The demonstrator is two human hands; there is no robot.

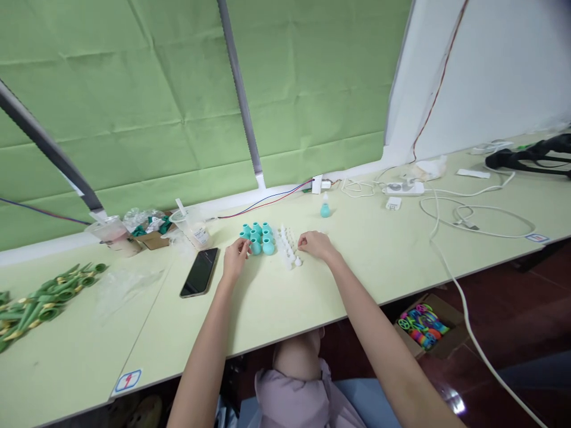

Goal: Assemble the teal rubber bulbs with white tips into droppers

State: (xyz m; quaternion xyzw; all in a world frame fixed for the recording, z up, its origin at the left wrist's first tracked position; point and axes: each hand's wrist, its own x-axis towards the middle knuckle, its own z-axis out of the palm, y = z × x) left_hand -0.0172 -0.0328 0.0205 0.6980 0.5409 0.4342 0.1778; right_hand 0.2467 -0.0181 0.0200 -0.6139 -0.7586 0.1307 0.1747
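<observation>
Small teal squeeze bulbs (pixel 268 246) with open necks stand upright in close rows on the table. My left hand (pixel 235 258) is at their front left corner, fingers curled in against the nearest bulbs; whatever it may hold is hidden. Just right of the bulbs lie rows of small white translucent nozzle-like pieces (pixel 284 246). A loose white piece (pixel 298 261) sits at their near end. My right hand (pixel 316 244) is beside the right edge of these pieces, thumb and fingertips pinched together; anything between them is too small to make out. Farther back stands a teal bulb with a clear tip (pixel 325 208).
A black phone (pixel 200 272) lies left of my left hand. Behind it are a drink cup (pixel 191 229), another cup (pixel 118 238) and a small carton (pixel 154 239). Green curled pieces (pixel 49 303) cover the far left. Cables and a power strip (pixel 404 188) lie at right.
</observation>
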